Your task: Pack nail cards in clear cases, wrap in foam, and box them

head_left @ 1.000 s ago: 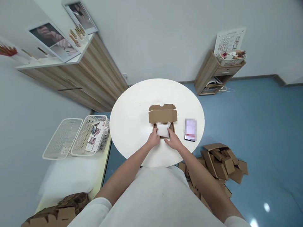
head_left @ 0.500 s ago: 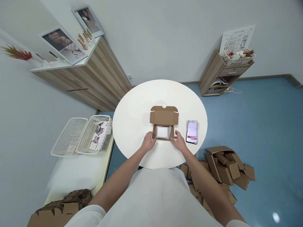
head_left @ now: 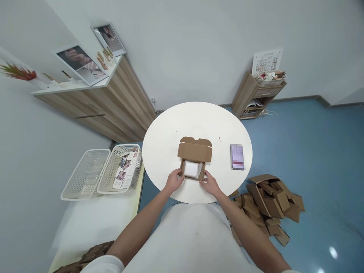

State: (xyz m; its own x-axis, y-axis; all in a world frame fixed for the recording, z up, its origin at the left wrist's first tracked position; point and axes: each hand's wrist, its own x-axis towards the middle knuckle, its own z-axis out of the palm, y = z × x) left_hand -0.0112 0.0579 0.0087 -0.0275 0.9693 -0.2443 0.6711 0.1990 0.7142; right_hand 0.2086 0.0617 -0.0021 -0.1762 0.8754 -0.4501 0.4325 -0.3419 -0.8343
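A small brown cardboard box lies near the front of the white round table, its lid raised and pointing away from me. Inside it sits a white wrapped item that fills most of the bottom. My left hand grips the box's left front corner, and my right hand has hold of its right front corner. On the table's right side lies a phone, its screen blurred.
White baskets stand at the left, one holding printed cards. Several cardboard boxes are heaped on the floor at the right. A wooden cabinet is behind left, a small one behind right.
The box has come nearer to me and turned slightly, with both hands moving along on it. The whole view has also shifted a little.
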